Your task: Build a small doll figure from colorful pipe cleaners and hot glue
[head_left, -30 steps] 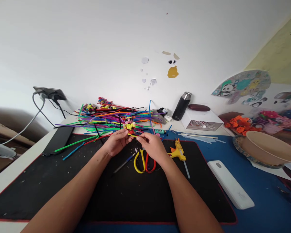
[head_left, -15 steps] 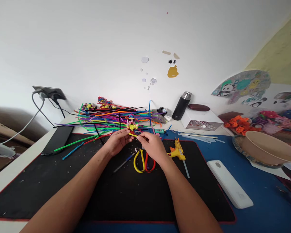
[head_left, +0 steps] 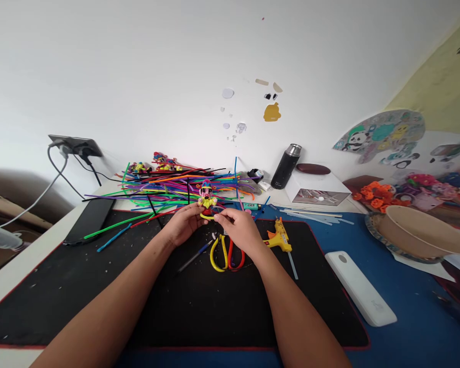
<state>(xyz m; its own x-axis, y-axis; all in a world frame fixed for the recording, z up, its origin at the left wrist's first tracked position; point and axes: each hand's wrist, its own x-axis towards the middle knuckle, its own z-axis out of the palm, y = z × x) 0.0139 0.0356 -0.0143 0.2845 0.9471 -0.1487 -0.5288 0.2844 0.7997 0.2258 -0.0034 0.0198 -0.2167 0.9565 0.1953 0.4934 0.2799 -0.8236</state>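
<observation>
Between my hands, above the black mat (head_left: pixel 214 317), is a small pipe-cleaner figure (head_left: pixel 207 195) with a blue and pink top, dark eye band, yellow ruff and red lower part. My left hand (head_left: pixel 184 222) pinches the figure low down, at its red part. A yellow pipe cleaner (head_left: pixel 207 217) curves along the figure's base, and the thumb and fingers of my right hand (head_left: pixel 237 225) grip its right end. Below my hands lie scissors (head_left: pixel 218 258) with one yellow and one red handle. A blue pen (head_left: pixel 196 255) rests to their left.
Behind my hands lies a heap of coloured pipe cleaners (head_left: pixel 168 186) with finished figures (head_left: pixel 163 162) at its back. To the right are a yellow glue gun (head_left: pixel 279 237), glue sticks (head_left: pixel 314 214), a black flask (head_left: pixel 286 167), a white power bank (head_left: pixel 360 289) and a beige bowl (head_left: pixel 425 232).
The yellow pipe cleaner, straight before, now bends round the figure's base. The figure stands more upright, and its red part shows more. My right hand has shifted slightly left.
</observation>
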